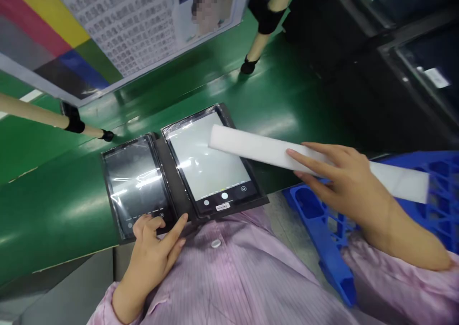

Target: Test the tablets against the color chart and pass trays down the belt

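Note:
Two tablets lie side by side in a black tray (164, 167) on a green conveyor belt (53, 196). The left tablet (134, 186) shows a dim grey screen, and the right tablet (208, 162) shows a bright white camera screen. My left hand (154, 248) rests at the near edge of the left tablet, with the index finger stretched toward the tray's middle bar. My right hand (344, 176) grips a long white foam strip (251, 148), whose far end hangs over the right tablet's upper corner.
A blue plastic crate (322, 234) stands at the right by my lap. A colour test chart with printed text (118, 23) hangs above the belt. Tan frame tubes with black clamps (265, 23) stand on the belt at the back and left.

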Demonstrator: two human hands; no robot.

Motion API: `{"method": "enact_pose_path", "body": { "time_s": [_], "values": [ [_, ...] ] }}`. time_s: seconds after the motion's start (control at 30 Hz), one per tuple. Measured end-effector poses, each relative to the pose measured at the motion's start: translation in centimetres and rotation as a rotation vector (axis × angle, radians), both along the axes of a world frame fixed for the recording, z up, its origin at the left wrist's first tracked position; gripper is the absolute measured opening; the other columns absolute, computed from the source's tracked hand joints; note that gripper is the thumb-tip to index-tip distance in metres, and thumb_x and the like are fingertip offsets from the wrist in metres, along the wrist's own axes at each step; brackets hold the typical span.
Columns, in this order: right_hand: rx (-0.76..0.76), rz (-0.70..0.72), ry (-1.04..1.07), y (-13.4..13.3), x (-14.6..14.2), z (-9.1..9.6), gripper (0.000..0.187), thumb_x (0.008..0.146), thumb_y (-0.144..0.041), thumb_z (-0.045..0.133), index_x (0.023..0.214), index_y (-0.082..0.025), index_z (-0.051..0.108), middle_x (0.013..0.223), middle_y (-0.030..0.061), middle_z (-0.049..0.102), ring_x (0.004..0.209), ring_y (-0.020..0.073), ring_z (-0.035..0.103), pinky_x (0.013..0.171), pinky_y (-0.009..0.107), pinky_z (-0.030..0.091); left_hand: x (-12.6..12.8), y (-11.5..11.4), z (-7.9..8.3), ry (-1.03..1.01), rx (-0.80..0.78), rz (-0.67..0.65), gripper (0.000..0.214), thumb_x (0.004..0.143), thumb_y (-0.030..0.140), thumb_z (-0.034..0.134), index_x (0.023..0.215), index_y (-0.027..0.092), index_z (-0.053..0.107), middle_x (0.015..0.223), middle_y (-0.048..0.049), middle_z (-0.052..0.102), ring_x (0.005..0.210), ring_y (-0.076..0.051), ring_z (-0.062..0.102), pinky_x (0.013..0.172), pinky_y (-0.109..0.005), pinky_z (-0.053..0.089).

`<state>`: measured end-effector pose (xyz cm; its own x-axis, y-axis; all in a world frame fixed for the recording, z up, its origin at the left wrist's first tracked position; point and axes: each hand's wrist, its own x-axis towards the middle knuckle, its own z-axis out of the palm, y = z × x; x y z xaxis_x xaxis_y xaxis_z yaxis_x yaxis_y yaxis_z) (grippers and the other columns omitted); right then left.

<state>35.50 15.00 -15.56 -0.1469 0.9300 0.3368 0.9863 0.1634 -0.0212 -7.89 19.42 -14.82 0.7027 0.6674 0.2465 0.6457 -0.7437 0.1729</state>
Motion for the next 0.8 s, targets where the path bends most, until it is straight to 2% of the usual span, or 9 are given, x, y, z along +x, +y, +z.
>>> {"method": "enact_pose_path", "body": {
  "time_s": [0.07, 0.17, 0.27, 0.33, 0.37, 0.47, 0.57, 0.67, 0.8],
  "values": [
    [-0.024, -0.107, 0.019, 0.8, -0.3, -0.4, 0.037, 0.099, -0.033, 0.055, 0.132, -0.017, 0.065, 0.123, 0.0198, 0.065, 0.098, 0.0306, 0.065, 0.081, 0.045, 0.054, -0.9, -0.6, -0.4, 0.005, -0.008, 0.055, 0.032, 0.097, 0.027, 0.055, 0.123, 0.028, 0.075, 0.100, -0.0087, 0.043, 0.096, -0.025, 0.047, 0.093, -0.047, 0.043],
    [-0.054, -0.398, 0.039, 2.5, -1.2, -1.0, 0.051, 0.099, -0.044, 0.053, 0.137, -0.012, 0.063, 0.121, 0.0248, 0.065, 0.096, 0.0366, 0.066, 0.075, 0.050, 0.055, -2.0, -1.3, -0.9, -0.020, 0.001, 0.153, 0.032, 0.096, 0.023, 0.057, 0.121, 0.027, 0.076, 0.100, -0.0084, 0.044, 0.096, -0.024, 0.048, 0.094, -0.046, 0.041],
    [-0.084, -0.584, 0.041, 4.1, -2.4, -1.6, 0.056, 0.096, -0.051, 0.054, 0.141, -0.018, 0.062, 0.129, 0.0275, 0.060, 0.113, 0.0490, 0.060, 0.078, 0.065, 0.052, -2.9, -1.7, -1.3, -0.068, 0.033, 0.234, 0.032, 0.095, 0.022, 0.058, 0.122, 0.027, 0.076, 0.099, -0.0075, 0.044, 0.095, -0.022, 0.048, 0.095, -0.045, 0.039],
    [-0.030, -0.545, 0.078, 4.8, -3.5, -2.0, 0.061, 0.095, -0.053, 0.055, 0.144, -0.017, 0.058, 0.143, 0.0306, 0.048, 0.130, 0.0529, 0.048, 0.088, 0.074, 0.045, -3.2, -1.7, -1.5, -0.083, 0.056, 0.258, 0.032, 0.096, 0.023, 0.058, 0.121, 0.027, 0.076, 0.099, -0.0077, 0.044, 0.096, -0.022, 0.048, 0.095, -0.045, 0.038],
    [0.022, -0.489, 0.126, 5.0, -4.1, -2.2, 0.064, 0.095, -0.053, 0.056, 0.147, -0.015, 0.054, 0.148, 0.0309, 0.042, 0.136, 0.0512, 0.042, 0.095, 0.075, 0.042, -3.3, -1.8, -1.6, -0.082, 0.063, 0.261, 0.031, 0.096, 0.023, 0.058, 0.121, 0.026, 0.076, 0.100, -0.0083, 0.044, 0.097, -0.023, 0.047, 0.094, -0.045, 0.038],
    [0.077, -0.320, 0.427, 4.9, -6.2, -2.3, 0.070, 0.095, -0.051, 0.057, 0.155, -0.017, 0.044, 0.149, 0.0241, 0.045, 0.138, 0.0374, 0.047, 0.111, 0.061, 0.041, -3.4, -1.8, -1.9, -0.030, 0.062, 0.258, 0.031, 0.097, 0.026, 0.057, 0.121, 0.025, 0.076, 0.105, -0.0118, 0.045, 0.099, -0.026, 0.046, 0.091, -0.047, 0.039],
    [-0.177, -0.286, 0.893, 4.3, -8.5, -2.1, 0.072, 0.093, -0.051, 0.060, 0.157, -0.025, 0.038, 0.154, 0.0141, 0.045, 0.139, 0.0292, 0.049, 0.118, 0.052, 0.040, -4.2, -1.7, -2.1, 0.040, 0.036, 0.255, 0.035, 0.095, 0.033, 0.061, 0.127, 0.026, 0.072, 0.112, -0.0153, 0.046, 0.104, -0.031, 0.045, 0.090, -0.052, 0.040],
    [-0.408, -0.254, 1.256, 3.7, -9.9, -2.1, 0.082, 0.088, -0.047, 0.069, 0.159, -0.029, 0.032, 0.163, 0.0072, 0.031, 0.150, 0.0263, 0.033, 0.126, 0.048, 0.028, -6.6, -0.8, -2.6, 0.025, 0.013, 0.318, 0.058, 0.090, 0.044, 0.068, 0.143, 0.023, 0.058, 0.124, -0.0198, 0.045, 0.118, -0.039, 0.045, 0.098, -0.061, 0.040],
    [-0.443, -0.154, 1.329, 3.0, -9.9, -2.5, 0.085, 0.084, -0.039, 0.073, 0.158, -0.032, 0.033, 0.166, 0.0014, 0.023, 0.153, 0.0255, 0.023, 0.128, 0.047, 0.019, -10.3, 1.1, -4.2, -0.100, -0.133, 0.512, 0.110, 0.078, 0.063, 0.073, 0.162, 0.015, 0.021, 0.151, -0.0284, 0.028, 0.137, -0.047, 0.038, 0.107, -0.067, 0.038]
  ]
}}
